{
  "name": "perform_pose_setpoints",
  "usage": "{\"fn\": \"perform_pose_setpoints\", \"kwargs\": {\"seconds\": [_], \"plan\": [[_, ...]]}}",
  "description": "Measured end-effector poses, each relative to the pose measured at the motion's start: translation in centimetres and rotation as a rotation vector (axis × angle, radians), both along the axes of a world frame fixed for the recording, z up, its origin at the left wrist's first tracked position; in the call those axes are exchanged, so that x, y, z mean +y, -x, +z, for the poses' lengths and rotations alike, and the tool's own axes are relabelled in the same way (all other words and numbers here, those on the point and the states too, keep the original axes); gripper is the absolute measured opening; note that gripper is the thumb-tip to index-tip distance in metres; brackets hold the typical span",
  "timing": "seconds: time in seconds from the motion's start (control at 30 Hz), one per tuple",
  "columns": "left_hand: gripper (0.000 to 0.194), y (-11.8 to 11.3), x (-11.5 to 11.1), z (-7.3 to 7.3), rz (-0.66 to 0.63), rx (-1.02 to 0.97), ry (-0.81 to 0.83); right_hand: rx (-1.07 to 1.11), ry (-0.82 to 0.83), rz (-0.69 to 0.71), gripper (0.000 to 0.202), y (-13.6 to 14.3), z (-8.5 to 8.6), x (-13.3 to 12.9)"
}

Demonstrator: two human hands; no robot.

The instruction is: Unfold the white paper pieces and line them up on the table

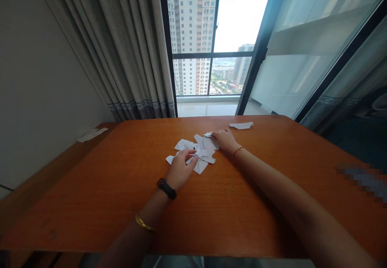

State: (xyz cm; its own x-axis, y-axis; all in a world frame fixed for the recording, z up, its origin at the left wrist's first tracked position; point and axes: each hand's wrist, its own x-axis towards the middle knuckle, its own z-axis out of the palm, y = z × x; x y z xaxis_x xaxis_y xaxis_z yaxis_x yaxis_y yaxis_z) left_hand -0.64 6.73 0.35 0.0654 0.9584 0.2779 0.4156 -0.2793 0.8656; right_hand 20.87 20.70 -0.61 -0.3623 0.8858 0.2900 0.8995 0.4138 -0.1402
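Several folded white paper pieces [200,166] lie overlapping in a loose cluster on the orange-brown wooden table [229,203]. My left hand [182,168] is over the near left side of the cluster, its thumb and fingers apart around the papers near the middle, holding nothing. At the far right side of the cluster, my right hand [224,140] has its fingertips pressed together on a small folded white piece [207,134]. The fingers of my right hand partly cover that piece and the paper under it.
A white paper strip [241,125] lies near the table's far edge, right of the cluster. Another pale paper [92,134] rests at the far left on a lower surface. A blurred, pixelated object [365,181] is at the right. Beyond the table are a curtain [133,50] and a window.
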Motion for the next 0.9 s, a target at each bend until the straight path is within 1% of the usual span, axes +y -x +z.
{"fn": "perform_pose_setpoints", "kwargs": {"seconds": [0.07, 0.13, 0.17, 0.2, 0.23, 0.27, 0.3, 0.33, 0.37, 0.4, 0.47, 0.5, 0.53, 0.57, 0.63, 0.67, 0.73, 0.8, 0.9], "plan": [[0.023, 0.1, 0.6, -0.3, 0.007, -0.155, 0.107, 0.003, -0.073, -0.023, 0.031, -0.2, 1.0, -2.0], [0.027, 0.1, 0.9, -0.2, -0.025, -0.354, 0.276, 0.055, -0.199, -0.014, 0.03, 0.0, 1.7, -4.4], [0.032, 0.0, 0.8, -0.1, -0.073, -0.466, 0.385, 0.103, -0.281, 0.028, 0.029, 0.3, 1.9, -5.7], [0.037, -0.1, 0.7, 0.1, -0.14, -0.578, 0.498, 0.153, -0.351, 0.107, 0.026, 0.6, 2.0, -7.1], [0.041, -0.3, 0.6, 0.2, -0.21, -0.684, 0.591, 0.198, -0.396, 0.21, 0.024, 1.0, 1.9, -8.3], [0.042, -0.4, 0.4, 0.3, -0.266, -0.77, 0.647, 0.229, -0.415, 0.317, 0.022, 1.4, 1.8, -9.5], [0.038, -0.5, 0.3, 0.3, -0.286, -0.832, 0.663, 0.251, -0.409, 0.405, 0.02, 1.8, 1.6, -10.4], [0.033, -0.5, 0.2, 0.2, -0.258, -0.872, 0.646, 0.278, -0.388, 0.451, 0.021, 2.1, 1.3, -11.0], [0.027, -0.5, 0.3, 0.2, -0.188, -0.896, 0.607, 0.31, -0.362, 0.451, 0.023, 2.4, 1.0, -11.4], [0.022, -0.5, 0.4, 0.1, -0.096, -0.91, 0.561, 0.342, -0.332, 0.407, 0.027, 2.6, 0.7, -11.5], [0.017, -0.4, 0.8, 0.0, 0.079, -0.937, 0.491, 0.363, -0.256, 0.239, 0.038, 2.9, 0.0, -11.1], [0.016, -0.3, 1.0, 0.0, 0.14, -0.953, 0.467, 0.331, -0.202, 0.162, 0.043, 3.1, -0.3, -10.6], [0.016, -0.2, 1.2, -0.1, 0.179, -0.964, 0.449, 0.278, -0.138, 0.114, 0.045, 3.2, -0.7, -10.2], [0.017, -0.1, 1.4, -0.1, 0.201, -0.975, 0.437, 0.218, -0.074, 0.094, 0.044, 3.4, -1.0, -9.8], [0.02, 0.1, 1.6, -0.1, 0.214, -1.007, 0.44, 0.133, 0.018, 0.107, 0.034, 3.7, -1.4, -9.3], [0.021, 0.2, 1.7, -0.1, 0.211, -1.03, 0.451, 0.112, 0.033, 0.118, 0.028, 3.7, -1.5, -9.2], [0.023, 0.5, 1.8, -0.1, 0.191, -1.084, 0.486, 0.097, 0.012, 0.106, 0.023, 3.6, -1.6, -9.3], [0.025, 0.6, 1.9, -0.1, 0.161, -1.119, 0.518, 0.086, -0.036, 0.08, 0.024, 3.2, -1.4, -9.5], [0.023, 0.7, 1.8, 0.0, 0.118, -1.146, 0.509, 0.069, -0.096, 0.113, 0.026, 2.3, -1.1, -9.6]]}}
